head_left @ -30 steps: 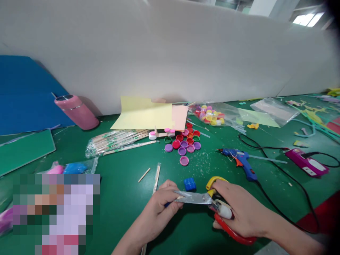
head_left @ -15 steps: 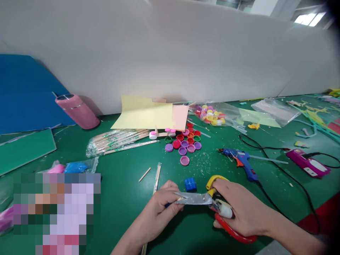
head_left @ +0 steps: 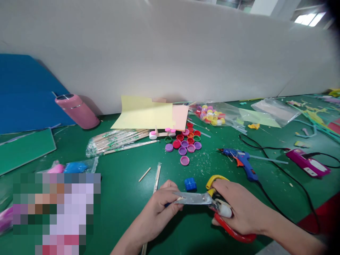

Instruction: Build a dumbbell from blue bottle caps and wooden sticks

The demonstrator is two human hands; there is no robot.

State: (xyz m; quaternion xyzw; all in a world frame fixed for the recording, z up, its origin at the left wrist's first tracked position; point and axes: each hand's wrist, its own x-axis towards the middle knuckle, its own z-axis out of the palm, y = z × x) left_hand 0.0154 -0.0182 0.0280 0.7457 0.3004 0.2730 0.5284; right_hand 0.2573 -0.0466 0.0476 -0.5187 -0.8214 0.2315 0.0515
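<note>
My right hand (head_left: 239, 203) is wrapped round scissors (head_left: 198, 199) with one yellow and one red handle. A white cap (head_left: 225, 209) and a bit of wood also show against that palm. The blades point left and reach my left hand (head_left: 164, 203), whose fingers are closed in a pinch. Between the blade tips pokes the pale end of a small wooden stick (head_left: 180, 199) held in those fingers; a dark blue bit beside it is mostly hidden. Just beyond the blades lies a blue block-like piece (head_left: 190, 184). A wrapped stick (head_left: 157, 177) runs under my left hand.
Several bottle caps (head_left: 182, 151) are spread mid-table. A blue glue gun (head_left: 240, 161) and its cord lie on the right. Bagged sticks (head_left: 119, 140), yellow paper (head_left: 145, 115) and a pink flask (head_left: 78, 111) are farther back. A blurred patch covers the lower left.
The scissors' red handle has shifted very slightly toward the yellow one. My left hand stays in place.
</note>
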